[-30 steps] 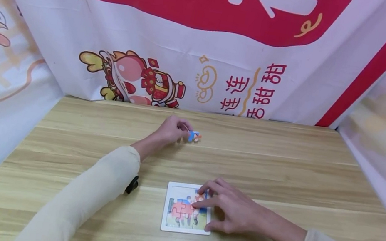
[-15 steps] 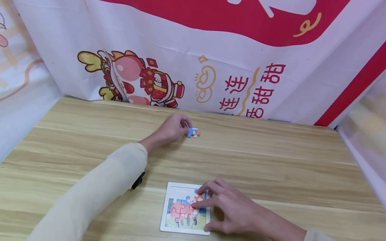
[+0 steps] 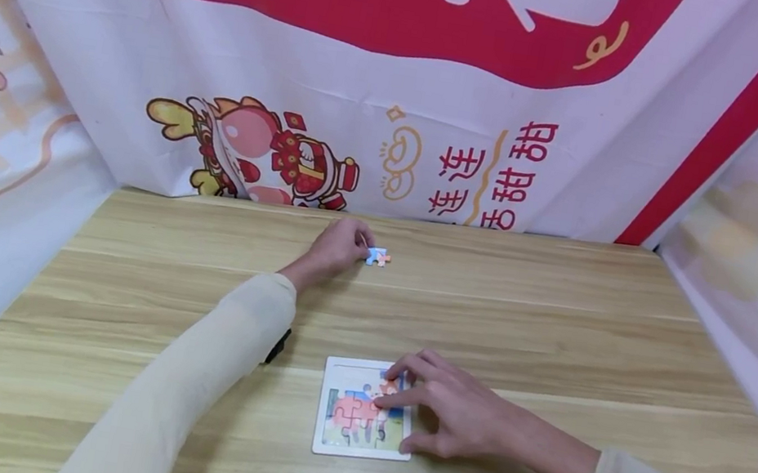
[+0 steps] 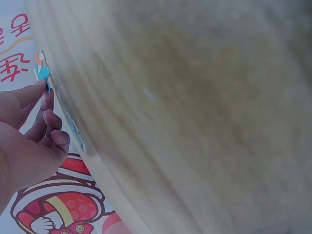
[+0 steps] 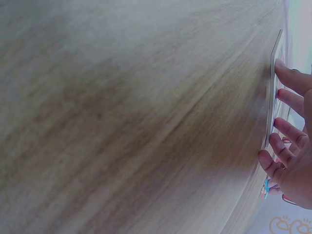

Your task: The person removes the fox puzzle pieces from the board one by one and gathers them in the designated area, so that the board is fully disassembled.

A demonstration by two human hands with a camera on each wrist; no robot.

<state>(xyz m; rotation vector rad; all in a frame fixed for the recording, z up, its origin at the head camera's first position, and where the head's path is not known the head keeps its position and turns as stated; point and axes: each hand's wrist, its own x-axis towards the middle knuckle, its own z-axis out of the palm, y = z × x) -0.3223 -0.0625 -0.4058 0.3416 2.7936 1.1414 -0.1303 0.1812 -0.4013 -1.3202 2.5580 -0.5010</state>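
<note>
Near the far edge of the table, my left hand (image 3: pixel 338 247) pinches a blue and orange jigsaw piece (image 3: pixel 378 257) between thumb and fingertip. The left wrist view shows this piece raised off the wood, with another flat piece (image 4: pixel 75 131) lying on the table beneath the curled fingers. Closer in, a square white puzzle tray (image 3: pixel 325 406) holds several joined pieces of a pink and blue picture; its upper left part shows bare white. My right hand (image 3: pixel 452 409) rests on the tray's right side, fingers spread, fingertips on the pieces and thumb at the lower right rim.
The wooden table (image 3: pixel 557 331) runs back to a white and red printed cloth (image 3: pixel 345 74). More cloth hangs at the left and right sides. Each sleeve has a dark clip-like object (image 3: pixel 277 346) at its underside.
My left hand has shifted slightly away toward the far edge with the jigsaw piece, which has turned a little so its picture faces up more. The right hand stays on the tray.
</note>
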